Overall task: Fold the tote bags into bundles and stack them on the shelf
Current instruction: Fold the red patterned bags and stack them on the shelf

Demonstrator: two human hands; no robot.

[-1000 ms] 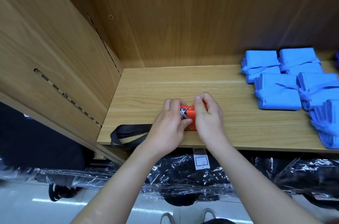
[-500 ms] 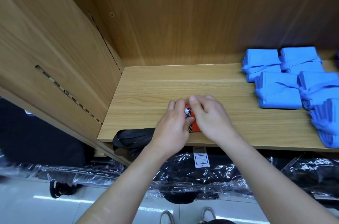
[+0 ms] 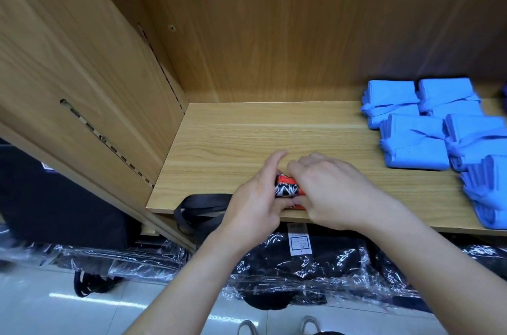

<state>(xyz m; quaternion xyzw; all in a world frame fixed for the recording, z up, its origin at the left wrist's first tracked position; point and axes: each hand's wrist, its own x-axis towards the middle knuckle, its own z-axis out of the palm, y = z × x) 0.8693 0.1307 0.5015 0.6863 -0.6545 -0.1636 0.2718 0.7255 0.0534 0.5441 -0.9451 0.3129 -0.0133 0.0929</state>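
A small folded tote bag [image 3: 286,188], orange with a black-and-white pattern, lies near the front edge of the wooden shelf [image 3: 274,131]. My left hand [image 3: 255,203] grips its left side, index finger stretched forward over it. My right hand [image 3: 332,189] covers and grips its right side, hiding most of the bundle. The bag's black straps [image 3: 200,205] trail to the left and hang over the shelf edge. Several blue tied bundles [image 3: 417,142] sit in rows on the right part of the shelf.
The cabinet's side wall [image 3: 82,82] rises at the left and the back panel [image 3: 301,32] stands behind. Below the shelf lie black items wrapped in clear plastic [image 3: 301,268] with a white label [image 3: 300,241]. Shoe tips [image 3: 279,326] show on the tiled floor.
The black straps have been drawn in toward the bundle and now bunch at the shelf edge. Both hands have shifted on the orange bag, my right hand covering more of it.
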